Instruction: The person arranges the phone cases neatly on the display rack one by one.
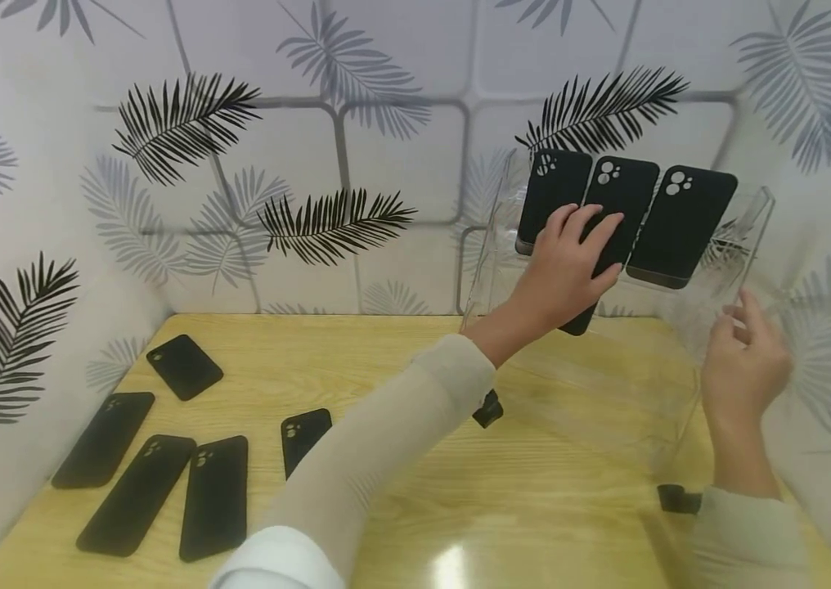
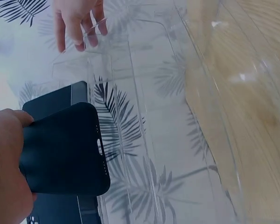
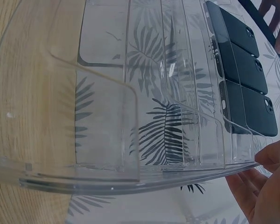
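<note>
My left hand (image 1: 559, 266) holds a black phone case (image 2: 65, 149) in front of the top tier of a clear stepped display rack (image 3: 135, 121). Its bottom end with the charging cutout shows in the left wrist view, and the fingers hide much of it from the head. Three black phone cases stand side by side on that tier: one on the left (image 1: 559, 184), one in the middle (image 1: 632, 196), one on the right (image 1: 684, 221). At the rack's right side, my right hand (image 1: 747, 364) pinches the clear edge between thumb and fingers.
Several more black phone cases lie on the wooden table (image 1: 401, 532) at the left, among them one at the back (image 1: 185, 368) and one near my left sleeve (image 1: 305, 438). A leaf-patterned wall covering (image 1: 386, 270) rises behind the table. The rack's lower tiers are see-through.
</note>
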Available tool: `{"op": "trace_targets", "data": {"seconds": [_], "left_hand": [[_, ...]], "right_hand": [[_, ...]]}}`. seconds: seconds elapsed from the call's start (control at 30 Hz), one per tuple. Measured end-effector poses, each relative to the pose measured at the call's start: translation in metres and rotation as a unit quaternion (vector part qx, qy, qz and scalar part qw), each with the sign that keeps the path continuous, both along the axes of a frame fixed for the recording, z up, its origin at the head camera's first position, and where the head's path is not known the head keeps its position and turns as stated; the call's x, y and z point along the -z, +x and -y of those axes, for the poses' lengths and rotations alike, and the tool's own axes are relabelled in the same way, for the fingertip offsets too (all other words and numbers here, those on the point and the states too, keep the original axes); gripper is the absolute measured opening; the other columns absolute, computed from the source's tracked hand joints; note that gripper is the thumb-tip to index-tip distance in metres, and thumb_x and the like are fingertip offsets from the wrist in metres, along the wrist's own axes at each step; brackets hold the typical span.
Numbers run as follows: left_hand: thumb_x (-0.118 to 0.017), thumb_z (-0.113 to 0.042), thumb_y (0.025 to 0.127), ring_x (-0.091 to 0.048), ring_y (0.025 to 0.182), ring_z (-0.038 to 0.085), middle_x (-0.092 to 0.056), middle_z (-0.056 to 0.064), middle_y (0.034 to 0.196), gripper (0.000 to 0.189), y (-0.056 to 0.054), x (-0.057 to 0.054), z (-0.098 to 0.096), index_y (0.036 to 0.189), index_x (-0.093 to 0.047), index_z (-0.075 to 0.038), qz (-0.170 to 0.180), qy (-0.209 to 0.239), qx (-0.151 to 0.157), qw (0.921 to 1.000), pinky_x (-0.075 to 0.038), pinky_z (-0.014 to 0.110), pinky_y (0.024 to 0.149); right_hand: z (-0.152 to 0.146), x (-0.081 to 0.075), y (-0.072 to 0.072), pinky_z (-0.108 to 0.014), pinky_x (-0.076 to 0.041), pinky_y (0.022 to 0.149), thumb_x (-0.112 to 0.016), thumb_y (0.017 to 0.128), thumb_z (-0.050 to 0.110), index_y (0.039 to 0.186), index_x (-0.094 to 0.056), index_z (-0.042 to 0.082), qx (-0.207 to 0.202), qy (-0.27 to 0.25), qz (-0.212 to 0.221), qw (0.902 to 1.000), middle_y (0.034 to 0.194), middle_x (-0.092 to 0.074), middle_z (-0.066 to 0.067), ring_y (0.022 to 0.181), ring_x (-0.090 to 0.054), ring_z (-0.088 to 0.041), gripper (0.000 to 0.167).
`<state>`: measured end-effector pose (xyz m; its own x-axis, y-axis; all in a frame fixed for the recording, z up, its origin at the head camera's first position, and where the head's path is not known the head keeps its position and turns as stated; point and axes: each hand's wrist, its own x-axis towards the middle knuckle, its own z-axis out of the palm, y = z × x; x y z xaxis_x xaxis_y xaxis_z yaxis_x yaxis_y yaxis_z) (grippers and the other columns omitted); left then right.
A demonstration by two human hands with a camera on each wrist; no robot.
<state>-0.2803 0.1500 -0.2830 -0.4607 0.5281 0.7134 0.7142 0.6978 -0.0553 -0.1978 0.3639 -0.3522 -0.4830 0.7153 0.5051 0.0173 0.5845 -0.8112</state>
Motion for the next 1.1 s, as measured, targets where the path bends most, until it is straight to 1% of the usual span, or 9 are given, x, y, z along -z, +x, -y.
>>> {"op": "trace_targets", "data": {"seconds": [0.07, 0.17, 0.3, 0.37, 0.47, 0.6, 0.87, 1.0, 1.1], "left_hand": [[-0.055, -0.044, 0.102, -0.038, 0.141, 0.028, -0.045, 0.008, 0.152, 0.057, 0.0, -0.002, -0.014, 0.152, -0.046, -0.018, 0.003, -0.002, 0.002, 1.0, -0.037, 0.037, 0.116], [-0.053, -0.045, 0.102, -0.038, 0.142, 0.026, -0.045, 0.007, 0.153, 0.058, 0.0, -0.006, -0.035, 0.152, -0.046, -0.018, -0.002, 0.0, 0.001, 1.0, -0.034, 0.035, 0.117], [-0.05, -0.048, 0.102, -0.037, 0.142, 0.024, -0.045, 0.006, 0.153, 0.059, -0.001, -0.009, -0.06, 0.153, -0.044, -0.019, -0.018, -0.001, -0.007, 0.9998, -0.031, 0.032, 0.118], [-0.049, -0.048, 0.102, -0.037, 0.142, 0.024, -0.044, 0.006, 0.154, 0.059, -0.001, -0.009, -0.071, 0.154, -0.043, -0.02, -0.021, -0.004, -0.01, 0.9997, -0.031, 0.031, 0.118], [-0.048, -0.048, 0.102, -0.037, 0.142, 0.023, -0.045, 0.006, 0.153, 0.059, 0.0, -0.004, -0.083, 0.153, -0.043, -0.019, -0.023, -0.003, -0.012, 0.9997, -0.029, 0.032, 0.119], [-0.049, -0.048, 0.102, -0.038, 0.142, 0.023, -0.046, 0.006, 0.152, 0.059, -0.001, 0.004, -0.092, 0.153, -0.044, -0.018, -0.03, 0.012, -0.018, 0.9993, -0.027, 0.033, 0.12], [-0.05, -0.048, 0.102, -0.036, 0.142, 0.025, -0.046, 0.007, 0.151, 0.057, -0.003, 0.017, -0.1, 0.151, -0.046, -0.019, -0.034, 0.038, -0.039, 0.9979, -0.033, 0.032, 0.117], [-0.051, -0.049, 0.102, -0.035, 0.142, 0.026, -0.045, 0.007, 0.151, 0.058, -0.002, 0.02, -0.102, 0.152, -0.045, -0.019, -0.039, 0.045, -0.042, 0.9973, -0.033, 0.033, 0.117], [-0.052, -0.05, 0.102, -0.035, 0.142, 0.027, -0.045, 0.007, 0.151, 0.059, -0.001, 0.021, -0.105, 0.152, -0.045, -0.019, -0.033, 0.052, -0.043, 0.9972, -0.032, 0.033, 0.117]], "right_hand": [[-0.001, 0.0, 0.0, -0.008, -0.043, 0.087, -0.053, 0.099, 0.022, 0.136, -0.065, 0.031, 0.0, 0.003, -0.003, 1.0, 0.122, -0.073, -0.002, 0.075, -0.044, 0.028, 0.04], [-0.004, 0.001, -0.001, -0.007, -0.042, 0.086, -0.053, 0.099, 0.023, 0.136, -0.065, 0.031, 0.002, 0.011, -0.005, 0.9999, 0.123, -0.073, -0.002, 0.076, -0.044, 0.028, 0.04], [-0.007, 0.0, -0.001, -0.004, -0.041, 0.081, -0.052, 0.1, 0.024, 0.136, -0.065, 0.03, 0.006, 0.025, -0.008, 0.9996, 0.122, -0.073, -0.004, 0.076, -0.042, 0.03, 0.039], [-0.006, -0.002, 0.0, -0.004, -0.04, 0.079, -0.052, 0.1, 0.024, 0.136, -0.065, 0.03, 0.004, 0.029, -0.009, 0.9995, 0.121, -0.074, -0.005, 0.076, -0.042, 0.03, 0.039], [-0.004, -0.002, 0.001, -0.004, -0.041, 0.078, -0.052, 0.1, 0.023, 0.136, -0.065, 0.03, -0.003, 0.025, -0.008, 0.9996, 0.122, -0.073, -0.005, 0.076, -0.044, 0.029, 0.04], [-0.001, -0.002, 0.001, -0.005, -0.042, 0.079, -0.053, 0.099, 0.022, 0.136, -0.066, 0.029, -0.01, 0.027, -0.013, 0.9995, 0.121, -0.074, -0.006, 0.076, -0.044, 0.029, 0.04], [0.002, 0.0, 0.0, -0.005, -0.04, 0.078, -0.053, 0.098, 0.02, 0.135, -0.067, 0.025, -0.008, 0.033, -0.026, 0.9991, 0.119, -0.074, -0.008, 0.073, -0.041, 0.031, 0.04], [0.002, 0.0, 0.0, -0.004, -0.039, 0.079, -0.052, 0.097, 0.018, 0.135, -0.067, 0.025, -0.008, 0.035, -0.029, 0.9989, 0.118, -0.074, -0.01, 0.073, -0.04, 0.032, 0.041], [0.002, -0.001, 0.001, -0.005, -0.039, 0.079, -0.053, 0.097, 0.017, 0.135, -0.067, 0.025, -0.007, 0.036, -0.031, 0.9989, 0.118, -0.074, -0.01, 0.073, -0.04, 0.032, 0.041]]}}
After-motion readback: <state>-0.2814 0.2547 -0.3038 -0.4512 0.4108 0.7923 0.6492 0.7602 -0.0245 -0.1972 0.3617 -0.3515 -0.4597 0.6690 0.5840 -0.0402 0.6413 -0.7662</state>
